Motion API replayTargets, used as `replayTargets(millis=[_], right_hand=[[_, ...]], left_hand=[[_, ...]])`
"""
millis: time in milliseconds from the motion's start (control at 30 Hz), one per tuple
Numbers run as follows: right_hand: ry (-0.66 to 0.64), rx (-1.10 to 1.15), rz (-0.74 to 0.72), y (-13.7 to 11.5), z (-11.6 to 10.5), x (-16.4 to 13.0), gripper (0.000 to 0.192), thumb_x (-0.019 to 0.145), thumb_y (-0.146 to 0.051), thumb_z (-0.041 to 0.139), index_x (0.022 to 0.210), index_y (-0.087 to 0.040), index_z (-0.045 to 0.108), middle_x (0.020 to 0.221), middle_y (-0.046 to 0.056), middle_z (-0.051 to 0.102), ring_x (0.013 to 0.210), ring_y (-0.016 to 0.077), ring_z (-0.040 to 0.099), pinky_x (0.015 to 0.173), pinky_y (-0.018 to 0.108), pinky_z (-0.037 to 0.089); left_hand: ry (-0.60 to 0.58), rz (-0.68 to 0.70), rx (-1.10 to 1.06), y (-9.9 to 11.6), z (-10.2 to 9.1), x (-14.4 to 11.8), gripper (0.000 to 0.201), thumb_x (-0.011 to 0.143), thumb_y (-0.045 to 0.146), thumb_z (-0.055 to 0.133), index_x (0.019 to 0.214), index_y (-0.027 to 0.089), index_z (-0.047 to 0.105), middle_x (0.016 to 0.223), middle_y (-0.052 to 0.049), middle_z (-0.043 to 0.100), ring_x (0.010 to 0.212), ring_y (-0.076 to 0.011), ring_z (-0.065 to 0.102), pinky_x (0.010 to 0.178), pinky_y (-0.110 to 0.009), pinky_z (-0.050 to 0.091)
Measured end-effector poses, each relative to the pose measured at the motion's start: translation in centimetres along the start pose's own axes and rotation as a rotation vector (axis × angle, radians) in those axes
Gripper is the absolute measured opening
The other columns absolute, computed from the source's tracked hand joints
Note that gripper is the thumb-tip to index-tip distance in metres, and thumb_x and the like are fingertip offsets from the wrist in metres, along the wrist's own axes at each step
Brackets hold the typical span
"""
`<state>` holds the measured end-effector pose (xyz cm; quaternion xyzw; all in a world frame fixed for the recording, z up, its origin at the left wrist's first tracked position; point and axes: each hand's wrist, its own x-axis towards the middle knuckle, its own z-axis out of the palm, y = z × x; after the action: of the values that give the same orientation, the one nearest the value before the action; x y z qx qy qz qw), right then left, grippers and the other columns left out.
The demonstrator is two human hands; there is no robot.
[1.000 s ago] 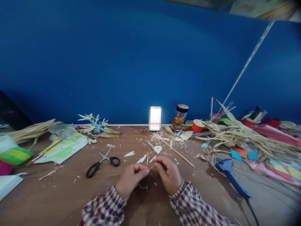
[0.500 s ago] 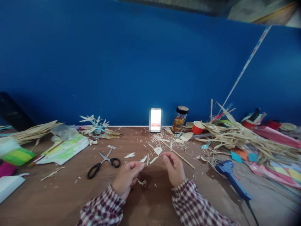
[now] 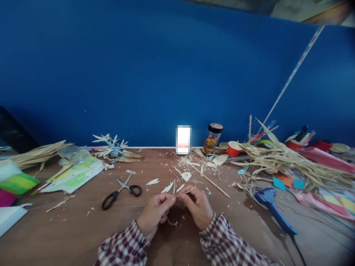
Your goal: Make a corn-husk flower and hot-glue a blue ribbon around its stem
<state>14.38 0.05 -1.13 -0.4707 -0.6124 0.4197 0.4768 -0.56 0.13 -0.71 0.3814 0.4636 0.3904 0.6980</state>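
My left hand is closed in a pinch on a thin pale fibre strip. Meeting it almost fingertip to fingertip, my right hand also pinches the strip, whose one end sticks out past the right fingers. A curled length hangs below the left hand; part of the strip is hidden by the fingers. Just beyond the hands lie small pale cut pieces on the brown table. Open-bladed scissors with black handles rest to the left.
A blue glue gun with a cord lies on the right, near piled dried fibre strips. A thin stick, a black-lidded jar, a red paper cup and a bright phone-shaped screen stand or lie farther back.
My right hand has moved left and toward me, so the fingertips of both hands are now close together. The strip now shows between and above the right fingers.
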Motion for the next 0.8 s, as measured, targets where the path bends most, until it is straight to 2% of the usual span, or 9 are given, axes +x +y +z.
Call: replayTargets(millis=[167,400,600,700,800], right_hand=[[-0.001,0.081,0.052,-0.66,0.05,0.06,0.015,0.08,-0.031,0.049,0.078,-0.017,0.054,0.053,-0.005,0.048,0.046,0.0083,0.042,0.044,0.019,0.034],[0.003,0.114,0.105,-0.83,0.09,0.02,0.015,0.078,-0.032,0.05,0.079,-0.018,0.054,0.052,-0.005,0.049,0.041,0.0074,0.04,0.038,0.018,0.032],[-0.02,0.208,0.091,-0.13,0.01,0.16,0.018,0.078,-0.034,0.05,0.083,-0.017,0.054,0.056,-0.004,0.053,0.042,0.0064,0.042,0.039,0.017,0.033],[-0.029,0.187,0.086,-0.17,-0.09,0.22,0.021,0.078,-0.037,0.05,0.084,-0.017,0.055,0.053,-0.005,0.05,0.041,0.0068,0.042,0.039,0.017,0.034],[-0.041,0.133,0.068,-0.35,-0.28,0.27,0.023,0.077,-0.037,0.05,0.086,-0.017,0.057,0.052,-0.005,0.049,0.042,0.0071,0.042,0.04,0.018,0.034]], left_hand=[[-0.016,-0.021,-0.005,0.23,0.19,-0.1,0.032,0.061,0.043,0.063,0.068,0.013,0.054,0.044,0.008,0.041,0.034,-0.0002,0.024,0.034,-0.015,0.014],[-0.039,-0.033,-0.008,0.22,0.37,-0.22,0.029,0.065,0.043,0.06,0.067,0.016,0.049,0.047,0.007,0.046,0.033,-0.0012,0.027,0.033,-0.015,0.017],[-0.02,-0.016,0.121,0.14,0.39,-0.24,0.03,0.068,0.044,0.056,0.072,0.015,0.052,0.051,0.006,0.051,0.035,-0.0023,0.036,0.032,-0.014,0.022],[-0.021,-0.01,0.163,0.05,0.32,-0.2,0.033,0.067,0.044,0.057,0.079,0.014,0.055,0.052,0.005,0.051,0.036,-0.0027,0.038,0.032,-0.014,0.022],[-0.003,-0.01,0.165,-0.02,0.28,-0.13,0.033,0.065,0.045,0.059,0.077,0.014,0.055,0.051,0.006,0.051,0.036,-0.0027,0.038,0.034,-0.014,0.023]])
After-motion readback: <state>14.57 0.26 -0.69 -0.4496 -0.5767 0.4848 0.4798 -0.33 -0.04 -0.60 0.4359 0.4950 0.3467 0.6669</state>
